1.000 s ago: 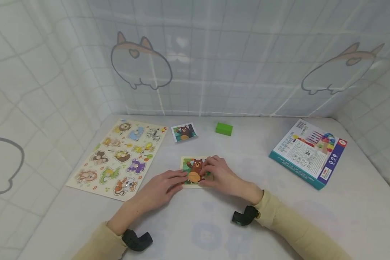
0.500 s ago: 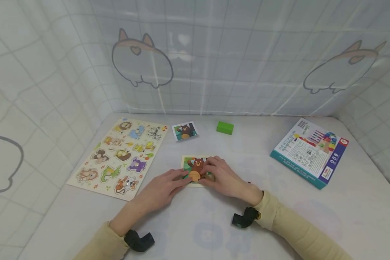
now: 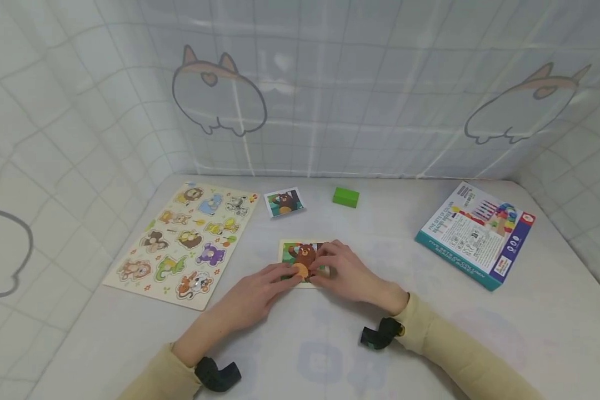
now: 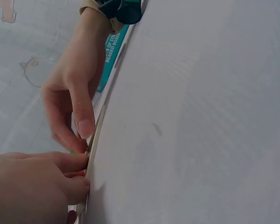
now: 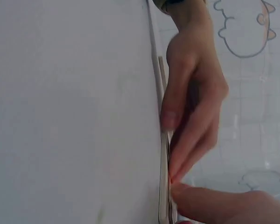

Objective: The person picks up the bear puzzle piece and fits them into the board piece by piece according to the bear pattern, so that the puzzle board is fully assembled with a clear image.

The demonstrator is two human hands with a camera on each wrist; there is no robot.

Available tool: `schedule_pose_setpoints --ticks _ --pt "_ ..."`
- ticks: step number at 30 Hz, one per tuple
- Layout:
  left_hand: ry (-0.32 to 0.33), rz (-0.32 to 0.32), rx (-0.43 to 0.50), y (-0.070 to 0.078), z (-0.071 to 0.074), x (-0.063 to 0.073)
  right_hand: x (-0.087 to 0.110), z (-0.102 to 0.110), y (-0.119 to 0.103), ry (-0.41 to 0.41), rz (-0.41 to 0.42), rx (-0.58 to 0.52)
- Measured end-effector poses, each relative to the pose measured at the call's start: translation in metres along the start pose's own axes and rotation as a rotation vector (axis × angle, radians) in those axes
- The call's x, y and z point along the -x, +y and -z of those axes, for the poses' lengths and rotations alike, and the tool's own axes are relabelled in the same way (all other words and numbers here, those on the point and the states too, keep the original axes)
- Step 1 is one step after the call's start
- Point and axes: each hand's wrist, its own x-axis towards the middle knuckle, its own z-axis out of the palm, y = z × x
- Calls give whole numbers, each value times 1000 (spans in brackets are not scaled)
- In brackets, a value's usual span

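Note:
A small bear jigsaw puzzle [image 3: 304,254] in a pale tray lies mid-table in the head view. My left hand [image 3: 252,297] comes from the left, its fairly straight fingers pressing on the bear's orange belly. From the right, my right hand [image 3: 350,275] bends over the puzzle's right side, thumb and fingers pinching a puzzle piece [image 3: 321,272] mostly hidden by them. In the left wrist view the right hand's thumb and fingers meet low over the thin tray edge [image 4: 97,133]. The right wrist view shows both hands' fingertips close together at the tray.
Behind the puzzle lie a bear picture card [image 3: 284,203] and a green block [image 3: 346,197]. A wooden animal puzzle board [image 3: 180,297] is at the left. To the right lies a beaded-boxes toy box [image 3: 475,236]. Patterned curtains stand around the table.
My left hand has slid a little to the right, its fingertips going from the puzzle's left edge onto the belly. The right hand has stayed almost in place at the right side.

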Motion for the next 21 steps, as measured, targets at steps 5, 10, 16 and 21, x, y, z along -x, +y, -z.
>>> schedule_pose_setpoints --ticks 5,10,16,21 --pt "7 -1 36 2 -1 1 26 23 19 31 -75 -50" --pt "25 0 31 4 -3 -1 64 49 40 57 -115 -58" --pt "36 14 84 5 -7 -3 100 68 54 26 -164 -65" --pt "46 15 96 5 -8 -5 111 70 57 22 -149 -69"
